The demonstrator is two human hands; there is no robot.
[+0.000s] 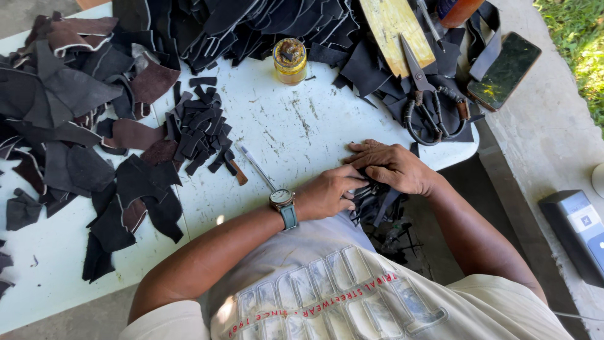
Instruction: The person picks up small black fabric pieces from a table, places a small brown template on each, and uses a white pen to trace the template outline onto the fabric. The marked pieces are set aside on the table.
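Note:
My left hand (328, 194), with a wristwatch on the wrist, and my right hand (393, 167) meet at the near edge of the white table (283, 126). Both are closed on a bunch of thin black leather strips (372, 203) that hangs off the table edge toward my lap. The right hand lies over the top of the bunch, fingers pointing left. What the fingers pinch underneath is hidden.
A heap of small cut black strips (200, 129) lies mid-table, and a thin metal tool (257, 167) near my left wrist. Dark leather scraps (69, 119) cover the left and far side. A glue jar (290, 61), large scissors (428, 107), a wooden board (395, 28) and a phone (505, 70) sit at the far right.

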